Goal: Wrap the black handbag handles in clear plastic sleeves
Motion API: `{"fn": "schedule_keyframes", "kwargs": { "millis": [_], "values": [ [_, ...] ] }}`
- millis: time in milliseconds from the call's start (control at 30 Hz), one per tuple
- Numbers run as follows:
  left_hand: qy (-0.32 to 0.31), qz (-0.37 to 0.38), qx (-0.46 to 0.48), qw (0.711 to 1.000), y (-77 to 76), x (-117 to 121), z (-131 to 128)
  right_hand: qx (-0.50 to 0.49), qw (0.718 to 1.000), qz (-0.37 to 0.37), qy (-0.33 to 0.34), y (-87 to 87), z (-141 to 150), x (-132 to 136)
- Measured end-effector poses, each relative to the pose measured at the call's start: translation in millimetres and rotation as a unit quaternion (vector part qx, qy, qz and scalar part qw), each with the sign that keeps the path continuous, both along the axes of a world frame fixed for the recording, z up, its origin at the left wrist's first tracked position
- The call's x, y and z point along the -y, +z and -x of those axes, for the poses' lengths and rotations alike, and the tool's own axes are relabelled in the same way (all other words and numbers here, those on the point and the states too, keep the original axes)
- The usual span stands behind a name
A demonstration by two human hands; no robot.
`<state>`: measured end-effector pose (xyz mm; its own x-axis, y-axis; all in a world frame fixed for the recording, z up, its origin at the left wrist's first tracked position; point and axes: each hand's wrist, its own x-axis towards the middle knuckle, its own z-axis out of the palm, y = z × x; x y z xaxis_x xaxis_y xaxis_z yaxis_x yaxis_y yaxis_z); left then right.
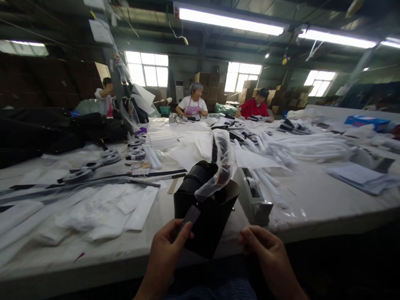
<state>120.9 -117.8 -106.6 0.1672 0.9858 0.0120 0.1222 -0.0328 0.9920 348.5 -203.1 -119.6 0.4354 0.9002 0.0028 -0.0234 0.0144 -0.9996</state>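
A black handbag [206, 230] stands at the table's front edge, tilted slightly, with its top open. Its handle [224, 160] is wrapped in clear plastic film and arches over the opening. My left hand [172, 243] pinches a small, greyish, see-through strip [191, 215] between thumb and fingers, against the bag's front left side. To the right of the bag, my right hand [264, 248] is closed, thumb and fingertips pressed together; whatever it may hold is too small to make out. Just beyond that hand sits a grey tape dispenser [252, 200] with a roll in it.
Crumpled white wrapping [100, 210] and black straps [122, 175] cover the left. White padded tubes [305, 146] and paper sheets [365, 178] lie right. Dark bags [38, 133] are piled far left. Several people sit across the table, one in a red top [254, 108].
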Motion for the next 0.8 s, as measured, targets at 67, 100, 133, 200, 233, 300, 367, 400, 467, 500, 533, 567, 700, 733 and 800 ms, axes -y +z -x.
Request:
{"fn": "schedule_keyframes", "kwargs": {
  "millis": [67, 100, 133, 200, 233, 300, 367, 400, 467, 500, 533, 567, 700, 733, 800],
  "values": [
    [-0.001, -0.010, -0.009, 1.000, 1.7, 1.3, -0.6, -0.004, 0.996, -0.022, 0.082, 19.6, 27.6, -6.2],
    [-0.003, -0.012, -0.010, 1.000, 1.9, 1.7, -0.6, -0.015, 0.993, -0.028, 0.112, 27.9, 40.3, -11.6],
    [-0.006, -0.013, -0.008, 1.000, 1.8, 2.0, -0.5, -0.027, 0.990, -0.027, 0.134, 34.5, 51.7, -18.2],
    [-0.019, -0.016, -0.001, 1.000, 1.4, 2.5, 0.1, -0.037, 0.987, -0.018, 0.155, 42.2, 69.8, -33.0],
    [-0.023, -0.019, 0.002, 1.000, 1.5, 2.8, 0.4, -0.034, 0.987, -0.011, 0.156, 43.6, 76.3, -40.2],
    [-0.029, -0.028, 0.007, 0.999, 2.6, 3.7, 0.9, -0.014, 0.989, 0.007, 0.145, 43.4, 84.5, -52.0],
    [-0.031, -0.034, 0.011, 0.999, 4.5, 4.9, 1.2, 0.020, 0.991, 0.026, 0.127, 41.8, 87.8, -58.9],
    [-0.033, -0.035, 0.014, 0.999, 5.3, 5.5, 1.3, 0.040, 0.992, 0.035, 0.118, 41.2, 88.2, -60.5],
    [-0.036, -0.033, 0.017, 0.999, 5.8, 6.4, 1.7, 0.075, 0.990, 0.048, 0.107, 41.3, 87.6, -60.6],
    [-0.036, -0.032, 0.018, 0.999, 5.4, 6.6, 2.0, 0.085, 0.989, 0.054, 0.106, 41.8, 86.7, -59.7],
    [-0.038, -0.030, 0.020, 0.999, 4.8, 6.6, 2.3, 0.089, 0.988, 0.059, 0.107, 42.5, 85.7, -58.6],
    [-0.040, -0.028, 0.021, 0.999, 4.2, 6.7, 2.6, 0.091, 0.988, 0.066, 0.110, 43.3, 84.5, -57.5],
    [-0.045, -0.009, 0.041, 0.998, 5.2, 6.8, 3.0, 0.072, 0.984, 0.086, 0.141, 44.4, 78.7, -54.9],
    [-0.044, -0.002, 0.047, 0.998, 6.4, 6.9, 2.9, 0.058, 0.982, 0.086, 0.155, 44.0, 77.2, -54.6],
    [-0.043, 0.014, 0.061, 0.997, 8.2, 6.9, 2.7, 0.017, 0.979, 0.086, 0.183, 42.4, 74.2, -53.8]
  ]
}}
